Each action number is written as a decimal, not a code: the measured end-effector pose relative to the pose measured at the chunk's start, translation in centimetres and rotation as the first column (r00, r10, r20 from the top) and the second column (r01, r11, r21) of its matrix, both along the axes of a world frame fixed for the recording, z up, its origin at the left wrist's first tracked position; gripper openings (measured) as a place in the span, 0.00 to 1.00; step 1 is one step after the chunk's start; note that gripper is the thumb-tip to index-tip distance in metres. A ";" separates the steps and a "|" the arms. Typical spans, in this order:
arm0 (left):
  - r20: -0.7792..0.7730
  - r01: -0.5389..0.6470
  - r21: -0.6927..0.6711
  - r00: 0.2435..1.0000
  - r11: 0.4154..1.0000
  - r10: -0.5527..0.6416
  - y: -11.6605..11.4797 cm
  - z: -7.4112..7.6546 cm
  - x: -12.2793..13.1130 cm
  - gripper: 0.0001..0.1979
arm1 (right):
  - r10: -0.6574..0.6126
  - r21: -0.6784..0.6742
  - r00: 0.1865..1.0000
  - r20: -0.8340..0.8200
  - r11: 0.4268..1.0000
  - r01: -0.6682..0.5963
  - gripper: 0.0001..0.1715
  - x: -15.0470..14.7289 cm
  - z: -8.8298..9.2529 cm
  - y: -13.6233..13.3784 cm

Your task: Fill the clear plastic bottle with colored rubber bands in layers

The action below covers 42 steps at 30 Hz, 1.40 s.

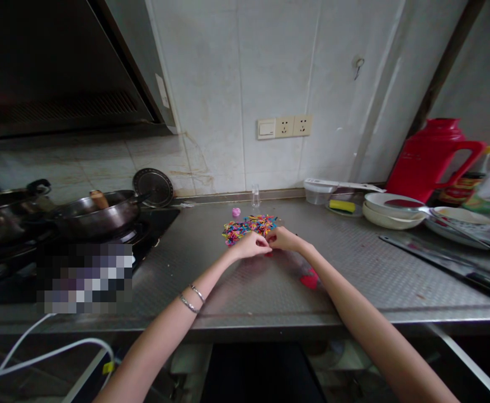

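Note:
My left hand (pixel 251 245) and my right hand (pixel 284 239) meet over the metal counter, fingertips pinched close together. What they hold between them is too small to make out; a bit of red shows just below the fingers. Right behind them spreads a pile of small multicoloured bands (pixel 249 225), which look like little hair elastics. Beyond the pile stand a small clear bottle (pixel 255 197) and a little pink object (pixel 236 212). Near my right forearm lies a clear plastic wrapper with a red patch (pixel 309 279).
On the left, a pan (pixel 114 208) and a pot (pixel 8 215) sit on the stove. To the right are a plastic tub (pixel 314 193), a yellow sponge (pixel 342 206), stacked bowls (pixel 390 218), a long dark-handled utensil (pixel 438 260) and a red thermos jug (pixel 423 157). A white cable (pixel 56 352) hangs at front left.

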<state>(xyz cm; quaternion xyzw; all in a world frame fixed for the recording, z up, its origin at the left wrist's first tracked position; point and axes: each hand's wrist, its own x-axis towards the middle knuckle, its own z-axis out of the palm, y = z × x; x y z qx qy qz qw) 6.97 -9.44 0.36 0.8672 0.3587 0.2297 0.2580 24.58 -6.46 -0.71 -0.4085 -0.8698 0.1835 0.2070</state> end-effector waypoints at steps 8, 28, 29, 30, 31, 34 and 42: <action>0.219 -0.262 -0.098 0.935 0.960 0.278 2.3 0.8 -3.5 0.23 | 0.005 0.003 1.000 -0.008 1.000 -0.005 0.10 -0.4 0.3 -0.7; 0.227 -0.346 -0.151 0.899 0.926 0.374 3.5 -0.4 -4.6 0.23 | -0.107 -0.071 0.992 -0.066 0.992 0.103 0.13 -0.5 0.1 -0.6; 0.231 -0.347 -0.153 0.898 0.925 0.374 3.5 -0.4 -4.6 0.23 | -0.109 -0.064 0.991 -0.072 0.993 0.104 0.14 -0.4 0.2 -0.6; 0.235 -0.347 -0.156 0.896 0.925 0.376 3.5 -0.4 -4.6 0.23 | -0.108 -0.053 0.991 -0.079 0.993 0.104 0.15 -0.3 0.4 -0.6; 0.237 -0.347 -0.159 0.895 0.924 0.377 3.5 -0.4 -4.6 0.22 | -0.107 -0.044 0.990 -0.087 0.994 0.104 0.15 -0.2 0.5 -0.6; 0.232 -0.346 -0.166 0.897 0.923 0.378 3.5 -0.4 -4.6 0.22 | -0.105 -0.054 0.987 -0.120 0.994 0.099 0.16 0.1 0.9 -0.5; 0.219 -0.360 -0.177 0.893 0.916 0.393 3.5 -0.4 -4.7 0.22 | -0.066 -0.192 0.965 -0.256 0.981 0.016 0.16 0.3 0.9 0.0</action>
